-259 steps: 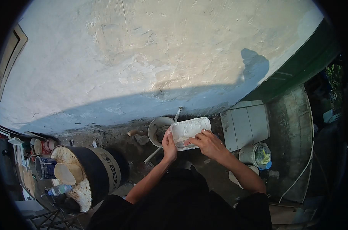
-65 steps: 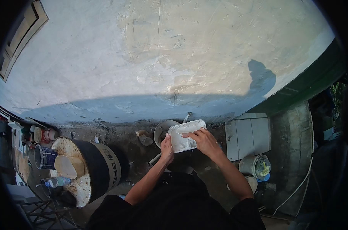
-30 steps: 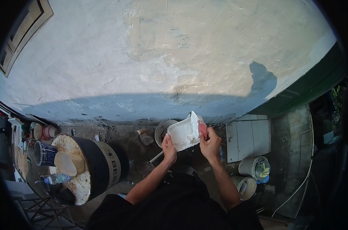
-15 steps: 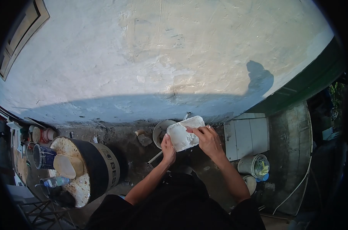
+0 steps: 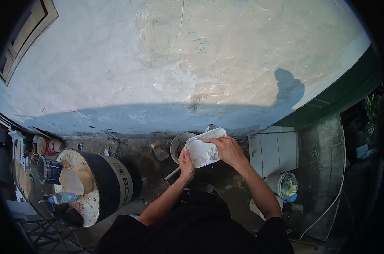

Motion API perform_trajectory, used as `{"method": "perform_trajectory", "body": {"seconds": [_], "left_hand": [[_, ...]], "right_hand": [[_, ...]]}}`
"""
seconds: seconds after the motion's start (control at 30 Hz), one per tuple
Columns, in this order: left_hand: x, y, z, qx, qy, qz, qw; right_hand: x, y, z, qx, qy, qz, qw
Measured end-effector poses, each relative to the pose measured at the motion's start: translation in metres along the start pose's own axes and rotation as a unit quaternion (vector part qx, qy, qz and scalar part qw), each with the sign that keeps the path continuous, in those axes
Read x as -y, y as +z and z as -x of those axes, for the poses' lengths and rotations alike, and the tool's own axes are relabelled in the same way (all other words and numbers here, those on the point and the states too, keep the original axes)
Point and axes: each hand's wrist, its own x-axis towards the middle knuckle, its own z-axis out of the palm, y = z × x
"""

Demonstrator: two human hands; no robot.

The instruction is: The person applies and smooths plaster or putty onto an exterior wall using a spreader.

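Note:
A white rectangular tray (image 5: pixel 198 155) with white paste in it is held in front of my body, below the wall. My left hand (image 5: pixel 186 164) grips the tray's left edge, thumb up. Over the tray's right side, my right hand (image 5: pixel 228 150) is closed on a thin, flat tool (image 5: pixel 204 141) that reaches into the tray. The tool is mostly hidden by the fingers, so its shape is hard to tell. White paste lies in a lump beneath my right fingers.
The patchy plastered wall (image 5: pixel 158 63) rises ahead. A rusty-topped drum (image 5: pixel 115 180) at left carries a beige container (image 5: pixel 75 181), a dark blue bucket (image 5: pixel 48 170) and a bottle (image 5: pixel 63 198). Pale tiles (image 5: pixel 270 153) and a bucket (image 5: pixel 280 184) stand at right.
My right hand has shifted slightly up and left over the tray, and the tool's visible end has moved left and up. My left hand keeps its hold.

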Motion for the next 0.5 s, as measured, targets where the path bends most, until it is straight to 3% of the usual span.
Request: {"method": "perform_trajectory", "body": {"seconds": [0.2,0.4,0.5], "left_hand": [[0.002,-0.007,-0.005,-0.012,0.009,-0.007,1.0],[-0.009,-0.006,-0.007,-0.002,-0.004,-0.019,1.0],[-0.01,-0.004,-0.009,-0.003,-0.016,0.002,1.0]], "right_hand": [[-0.019,0.002,-0.012,0.066,-0.055,-0.082,0.993],[-0.027,-0.002,-0.014,0.066,-0.089,-0.065,0.992],[-0.026,-0.01,-0.012,0.129,-0.078,-0.067,0.986]]}}
